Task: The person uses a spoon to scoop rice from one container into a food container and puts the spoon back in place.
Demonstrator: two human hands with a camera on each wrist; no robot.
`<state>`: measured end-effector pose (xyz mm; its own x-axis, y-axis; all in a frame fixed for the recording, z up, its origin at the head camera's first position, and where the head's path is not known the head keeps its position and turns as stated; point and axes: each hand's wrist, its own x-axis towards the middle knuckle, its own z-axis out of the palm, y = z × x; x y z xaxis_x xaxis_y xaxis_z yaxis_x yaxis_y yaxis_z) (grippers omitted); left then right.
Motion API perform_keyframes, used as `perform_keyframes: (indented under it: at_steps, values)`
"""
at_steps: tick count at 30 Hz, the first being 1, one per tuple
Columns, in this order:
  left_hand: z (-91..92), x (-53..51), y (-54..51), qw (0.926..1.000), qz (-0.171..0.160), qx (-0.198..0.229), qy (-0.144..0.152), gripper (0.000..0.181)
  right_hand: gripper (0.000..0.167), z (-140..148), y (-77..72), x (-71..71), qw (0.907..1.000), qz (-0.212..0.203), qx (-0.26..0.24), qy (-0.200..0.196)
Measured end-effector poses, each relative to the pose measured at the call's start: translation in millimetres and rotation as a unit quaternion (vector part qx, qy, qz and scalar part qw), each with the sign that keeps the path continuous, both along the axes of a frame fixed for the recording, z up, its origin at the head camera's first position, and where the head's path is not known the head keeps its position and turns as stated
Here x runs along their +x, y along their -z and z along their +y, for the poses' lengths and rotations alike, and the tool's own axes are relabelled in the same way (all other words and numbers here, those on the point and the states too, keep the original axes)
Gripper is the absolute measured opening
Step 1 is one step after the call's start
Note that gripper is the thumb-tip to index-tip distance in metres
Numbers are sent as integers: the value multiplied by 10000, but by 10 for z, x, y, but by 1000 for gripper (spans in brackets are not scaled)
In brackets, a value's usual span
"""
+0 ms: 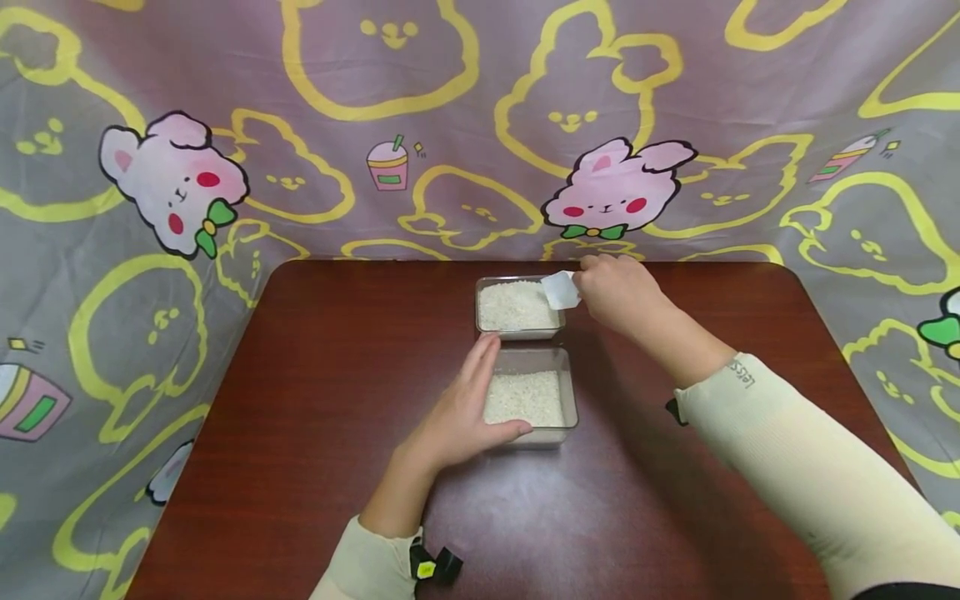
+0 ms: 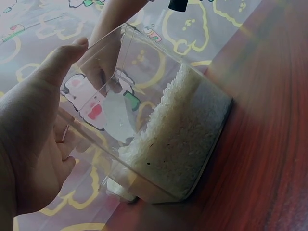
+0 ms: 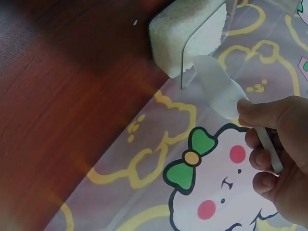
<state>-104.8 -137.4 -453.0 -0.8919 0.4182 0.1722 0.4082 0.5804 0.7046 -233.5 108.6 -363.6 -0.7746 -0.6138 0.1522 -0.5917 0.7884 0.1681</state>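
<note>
Two clear boxes of white rice stand one behind the other. My left hand point(image 1: 465, 408) grips the left side of the near box point(image 1: 572, 400), thumb at its front rim and fingers at its far left corner. Rice point(image 1: 525, 398) fills its lower part. Behind it, the far box point(image 1: 517, 335) also holds rice point(image 1: 517, 306). My right hand point(image 1: 618, 292) holds a white scoop point(image 1: 561, 290) by its handle, over that box's right edge. In the right wrist view the fingers curl round the scoop's handle point(image 3: 270, 149). Whether rice lies in the scoop, I cannot tell.
The boxes stand on a dark red-brown wooden table point(image 1: 337, 375). A patterned cloth point(image 1: 465, 67) with cartoon rabbits hangs behind and at both sides of the table. In the right wrist view, one small white grain point(image 3: 135, 22) lies on the tabletop.
</note>
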Motion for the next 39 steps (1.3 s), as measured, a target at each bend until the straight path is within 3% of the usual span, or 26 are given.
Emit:
perform_keyframes:
  at_steps: [3,8,14,21,28,33,39]
  values:
    - [-7,5,3,10000,77,-23,-38,113,10,2,-12,11,9996,-194,-178,123]
    - [-16,14,-1,9999,91,-94,-65,114,16,37,8,9,9923,-850,-751,488]
    - [-13,10,-34,9992,75,-397,-55,113,14,151,142,-52,9737,-1491,-1533,785]
    - [-34,9,-70,9957,232,-899,-67,112,14,221,269,-62,9522,-1783,-2326,865]
    - [-23,14,-70,9954,181,-926,-138,113,22,198,375,-29,9346,-2056,-2767,880]
    - [-3,13,-87,9963,98,-841,-173,113,26,169,344,121,9266,-2055,-3069,703]
    - [15,16,-78,9980,-47,-600,-201,114,27,220,96,492,9255,-1821,-3306,301]
